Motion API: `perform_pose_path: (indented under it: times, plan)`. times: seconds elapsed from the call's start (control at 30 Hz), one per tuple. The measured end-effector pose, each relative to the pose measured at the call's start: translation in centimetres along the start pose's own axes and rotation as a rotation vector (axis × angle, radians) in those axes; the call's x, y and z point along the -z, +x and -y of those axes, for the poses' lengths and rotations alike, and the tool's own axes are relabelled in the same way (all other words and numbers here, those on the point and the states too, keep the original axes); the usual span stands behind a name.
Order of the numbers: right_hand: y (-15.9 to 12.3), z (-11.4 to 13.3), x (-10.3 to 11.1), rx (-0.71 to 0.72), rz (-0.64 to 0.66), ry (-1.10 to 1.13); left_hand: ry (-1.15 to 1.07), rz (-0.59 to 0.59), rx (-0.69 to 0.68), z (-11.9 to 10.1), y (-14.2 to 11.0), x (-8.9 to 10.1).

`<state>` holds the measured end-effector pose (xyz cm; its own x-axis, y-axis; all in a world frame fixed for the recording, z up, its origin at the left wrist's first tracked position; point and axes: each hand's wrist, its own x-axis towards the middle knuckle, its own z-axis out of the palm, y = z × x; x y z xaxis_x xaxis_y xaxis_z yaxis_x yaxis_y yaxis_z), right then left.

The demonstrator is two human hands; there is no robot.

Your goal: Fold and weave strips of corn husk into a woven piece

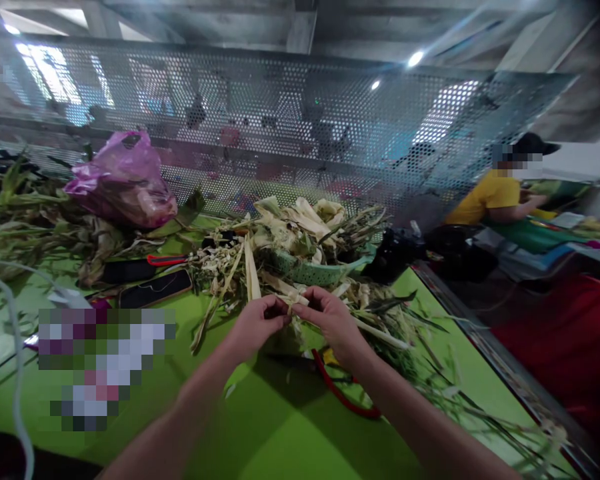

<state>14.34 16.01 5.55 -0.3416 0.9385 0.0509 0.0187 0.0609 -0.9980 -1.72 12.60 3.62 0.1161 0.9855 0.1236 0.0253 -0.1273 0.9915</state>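
Both hands meet over the green table (260,420), pinching a pale strip of dried husk (294,300) between their fingertips. My left hand (260,323) grips it from the left with thumb and forefinger. From the right, my right hand (333,320) pinches the same piece. Just beyond them, a light green basket (315,272) is heaped with pale dried husks (300,230). A red-handled tool (330,383) lies under my right forearm, its working end partly hidden. Loose stalks and leaves (390,333) spread to the right of the basket.
A pink plastic bag (125,177) rests on leaf scraps at the back left. Near it are a dark phone (155,290), a red cutter (167,260) and a white cable (13,340). A perforated metal screen (260,113) stands behind. One person in yellow (490,193) sits at the right.
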Motion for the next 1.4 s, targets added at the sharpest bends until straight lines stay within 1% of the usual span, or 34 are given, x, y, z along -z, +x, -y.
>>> perform_pose_path:
  times: [0.1, 0.2, 0.27, 0.37, 0.47, 0.53, 0.6, 0.7, 0.8, 0.93, 1.0, 1.17, 1.3, 1.4]
  plan:
    - [-0.1, 0.1, 0.0, -0.017, 0.016, 0.012, -0.024, -0.004, 0.001, 0.0, 0.0, 0.1]
    - [-0.2, 0.4, 0.0, -0.038, 0.014, 0.059, -0.100, -0.005, 0.073, -0.3, -0.1, 0.5]
    - [-0.3, 0.6, 0.0, -0.052, 0.004, 0.077, -0.181, -0.041, 0.122, -0.6, -0.2, 0.9]
    - [-0.4, 0.7, -0.1, -0.054, 0.016, 0.064, -0.266, -0.105, 0.117, -1.0, -0.3, 1.2]
    - [-0.4, 0.4, -0.3, -0.028, 0.015, 0.053, -0.223, -0.070, 0.069, -0.9, -0.1, 1.2]
    - [-0.4, 0.2, -0.3, -0.017, -0.002, 0.050, -0.175, -0.063, 0.061, -0.6, 0.0, 1.1]
    - [-0.4, 0.1, -0.3, -0.016, -0.001, 0.056, -0.167, -0.104, 0.072, -0.3, 0.1, 1.0]
    - [-0.4, 0.1, -0.5, -0.027, 0.034, 0.066, -0.213, -0.166, 0.096, -0.4, 0.0, 1.0]
    - [-0.5, 0.2, -0.7, -0.023, 0.039, 0.072, -0.283, -0.153, 0.141, -0.9, -0.2, 0.9]
    - [-0.6, 0.1, -0.6, 0.017, -0.024, 0.030, -0.409, -0.095, 0.195, -1.3, -0.5, 1.0]
    - [-0.5, 0.1, -0.5, 0.024, -0.045, 0.020, -0.350, -0.069, 0.177, -1.3, -0.6, 0.9]
    - [-0.3, -0.2, -0.2, 0.035, -0.061, 0.036, -0.086, -0.010, 0.056, -0.7, -0.3, 0.4]
    - [-0.3, -0.2, -0.2, 0.061, -0.083, -0.010, 0.027, -0.015, 0.012, -0.3, -0.2, 0.1]
    - [-0.4, -0.1, -0.2, 0.060, -0.080, 0.000, 0.043, -0.005, 0.006, -0.1, -0.2, 0.0]
